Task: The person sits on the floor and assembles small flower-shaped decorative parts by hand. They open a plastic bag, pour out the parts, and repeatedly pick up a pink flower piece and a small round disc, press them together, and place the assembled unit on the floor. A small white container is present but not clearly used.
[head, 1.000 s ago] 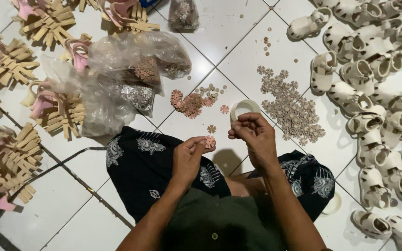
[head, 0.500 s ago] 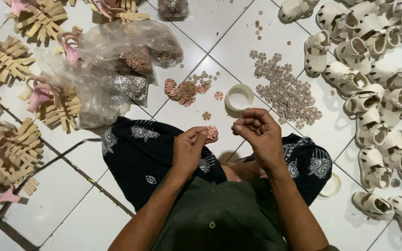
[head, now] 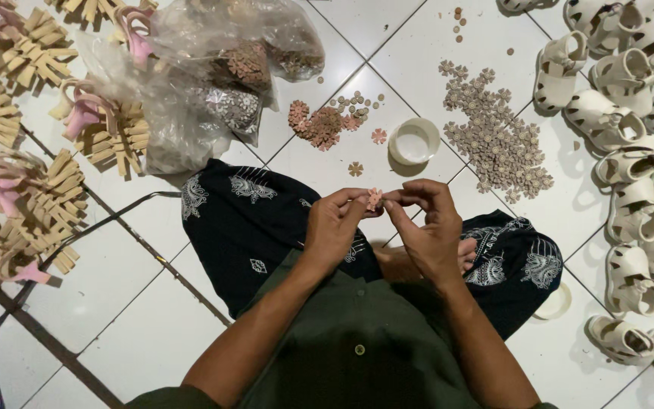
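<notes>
Now both hands meet over the lap, just on the near side of the white round dish (head: 413, 141). Left hand (head: 334, 227) pinches a small pink flower-shaped piece (head: 374, 199) between thumb and forefinger; right hand (head: 427, 227) closes its fingertips narrow on the same piece from the other side. Half a second ago the hands were a little apart, the pink piece in the left only; they have since come together, so the work on the piece reads as under way, likely a joining or pressing step.

Relative to the dish: a loose heap of pink and brown flower pieces (head: 319, 123) lies just to its left, with two single flowers on the tile nearer the person. A broad scatter of beige flower pieces (head: 495, 140) spreads to its right. Beyond that, further right, rows of cream small sandals (head: 630, 163). Far to the left, clear plastic bags (head: 191, 83) of more trims, then bundles of tan and pink strap parts (head: 24, 174).

Person sits on white tiled floor (head: 115, 303), dark patterned cloth across the legs.
</notes>
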### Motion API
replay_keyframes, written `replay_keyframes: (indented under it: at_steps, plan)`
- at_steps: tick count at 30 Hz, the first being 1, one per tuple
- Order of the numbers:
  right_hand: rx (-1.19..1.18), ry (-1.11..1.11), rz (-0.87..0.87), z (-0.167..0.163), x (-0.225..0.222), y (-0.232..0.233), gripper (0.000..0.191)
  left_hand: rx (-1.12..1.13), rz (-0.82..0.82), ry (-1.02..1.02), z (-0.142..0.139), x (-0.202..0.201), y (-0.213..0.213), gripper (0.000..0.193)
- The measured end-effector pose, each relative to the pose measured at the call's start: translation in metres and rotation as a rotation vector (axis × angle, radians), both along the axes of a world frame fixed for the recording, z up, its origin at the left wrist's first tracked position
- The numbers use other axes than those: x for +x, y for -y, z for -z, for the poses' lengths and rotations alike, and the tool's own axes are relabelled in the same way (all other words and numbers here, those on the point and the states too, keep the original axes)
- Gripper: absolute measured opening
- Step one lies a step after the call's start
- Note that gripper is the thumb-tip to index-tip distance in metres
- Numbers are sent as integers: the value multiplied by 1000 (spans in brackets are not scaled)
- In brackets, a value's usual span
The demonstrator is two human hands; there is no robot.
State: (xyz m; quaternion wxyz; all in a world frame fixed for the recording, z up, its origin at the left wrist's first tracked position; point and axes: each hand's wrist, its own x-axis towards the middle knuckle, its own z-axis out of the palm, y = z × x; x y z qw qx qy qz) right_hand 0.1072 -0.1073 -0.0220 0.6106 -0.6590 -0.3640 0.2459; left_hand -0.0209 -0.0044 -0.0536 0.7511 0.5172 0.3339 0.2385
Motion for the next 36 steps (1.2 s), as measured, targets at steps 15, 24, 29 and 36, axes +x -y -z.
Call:
replay_keyframes:
  at_steps: [15, 24, 29, 36]
  plan:
    - [-27, 21, 86, -5, 8, -6, 27, -120, 23, 87, -3, -2, -2, 29]
    - [-150, -434, 66, 5, 15, -14, 39, -228, 47, 168, -1, 2, -4, 31]
    - [-121, -344, 85, 1, 11, -9, 36, -186, 85, 79, -10, 0, -4, 29]
    - [-82, -322, 91, 3, 8, -6, 36, -152, 86, 20, -22, 3, -3, 28]
